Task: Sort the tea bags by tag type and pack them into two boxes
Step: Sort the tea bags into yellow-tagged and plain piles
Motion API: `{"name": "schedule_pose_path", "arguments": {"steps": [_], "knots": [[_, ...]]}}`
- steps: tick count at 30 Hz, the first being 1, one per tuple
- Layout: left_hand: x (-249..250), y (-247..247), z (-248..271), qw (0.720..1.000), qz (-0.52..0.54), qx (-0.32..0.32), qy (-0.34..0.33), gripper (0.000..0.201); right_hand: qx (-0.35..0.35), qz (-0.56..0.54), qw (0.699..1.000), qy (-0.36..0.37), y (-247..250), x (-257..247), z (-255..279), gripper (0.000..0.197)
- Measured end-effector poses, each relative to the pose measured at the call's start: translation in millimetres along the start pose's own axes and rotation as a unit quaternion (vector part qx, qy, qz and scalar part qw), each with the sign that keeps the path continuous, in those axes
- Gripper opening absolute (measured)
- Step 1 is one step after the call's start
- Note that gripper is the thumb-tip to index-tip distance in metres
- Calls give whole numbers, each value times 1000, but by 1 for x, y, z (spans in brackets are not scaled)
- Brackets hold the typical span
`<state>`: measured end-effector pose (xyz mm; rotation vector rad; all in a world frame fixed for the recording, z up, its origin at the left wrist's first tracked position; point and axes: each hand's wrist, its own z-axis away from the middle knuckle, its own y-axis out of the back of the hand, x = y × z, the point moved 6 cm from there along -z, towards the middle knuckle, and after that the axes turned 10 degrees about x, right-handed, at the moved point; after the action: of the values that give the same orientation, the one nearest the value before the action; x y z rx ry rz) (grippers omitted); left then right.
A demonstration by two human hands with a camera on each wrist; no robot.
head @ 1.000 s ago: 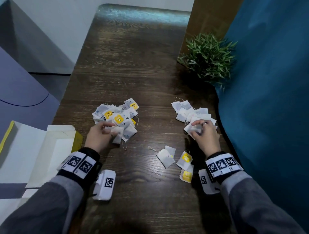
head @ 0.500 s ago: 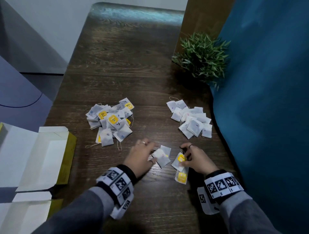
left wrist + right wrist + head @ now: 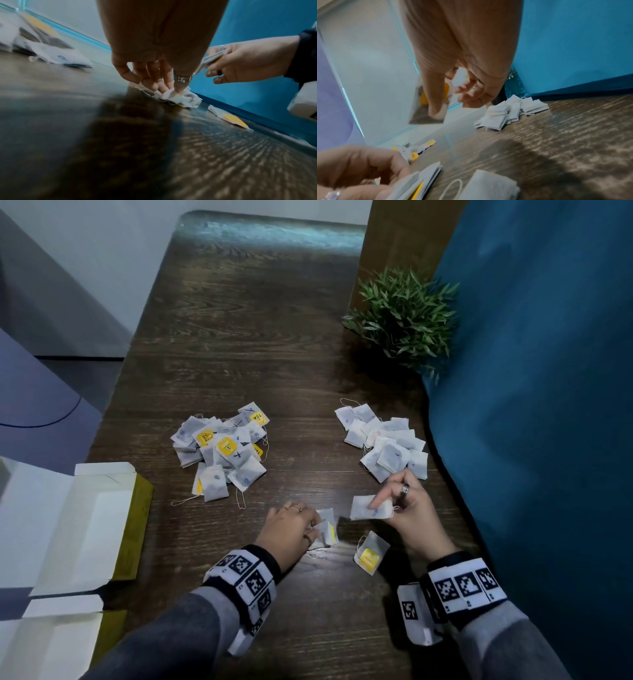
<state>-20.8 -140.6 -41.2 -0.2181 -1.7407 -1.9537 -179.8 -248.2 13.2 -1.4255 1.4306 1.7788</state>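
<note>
Near the table's front, my left hand (image 3: pixel 313 530) pinches a small bunch of tea bags (image 3: pixel 328 533), one showing a yellow tag, against the wood; in the left wrist view the fingertips (image 3: pixel 171 88) press into those crumpled bags (image 3: pixel 181 100). My right hand (image 3: pixel 380 503) holds a plain white tea bag (image 3: pixel 368 508) just above the table, pinched between thumb and fingers (image 3: pixel 435 105). One yellow-tagged bag (image 3: pixel 369 554) lies loose between my wrists. The yellow-tag pile (image 3: pixel 222 446) sits centre-left and the plain pile (image 3: pixel 387 443) centre-right.
Two open white-and-yellow boxes (image 3: pixel 85 525) (image 3: pixel 51 631) lie at the table's left edge. A small green plant (image 3: pixel 404 316) stands at the back right. Blue fabric (image 3: pixel 531 440) runs along the right side. Bare dark wood (image 3: pixel 267 320) stretches behind the piles.
Both hands left the two piles and came to the loose bags at the front. My right hand lifted a plain bag; my left took hold of the yellow-tagged bunch.
</note>
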Motion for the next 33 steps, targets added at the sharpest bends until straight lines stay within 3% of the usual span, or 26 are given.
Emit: {"name": "schedule_pose_path", "arguments": {"steps": [4,6,8,10,13,15,17,19,23,28,30,33], "knots": [[-13,14,10,987,151,54,33,7,43,-51,997,37,-1,-18,0,58],[-21,26,17,937,328,81,87,5,41,-85,995,37,-4,-29,1,54],[-27,33,26,823,534,80,180,7,30,-109,993,38,-8,-37,2,41],[-31,35,32,702,665,48,251,12,15,-110,993,44,-14,-45,5,28],[-31,40,37,549,786,-49,281,16,-13,-139,990,14,-22,-48,9,36],[-30,45,41,468,837,-116,260,39,-27,-156,987,-14,-28,-48,12,40],[-30,50,44,435,855,-150,239,52,-36,-151,987,-29,-34,-47,14,41],[-29,53,46,441,852,-153,238,54,-43,-154,986,-46,-40,-46,16,40],[-33,53,47,487,829,-115,250,58,-65,-157,984,-55,-47,-49,21,34],[-41,58,50,556,784,-44,273,35,-93,-140,984,-64,-51,-50,22,23],[-42,62,51,610,750,-19,255,33,-108,-141,981,-73,-52,-48,25,23],[-43,71,53,742,633,30,218,25,-118,-154,977,-93,-54,-43,29,25]]}}
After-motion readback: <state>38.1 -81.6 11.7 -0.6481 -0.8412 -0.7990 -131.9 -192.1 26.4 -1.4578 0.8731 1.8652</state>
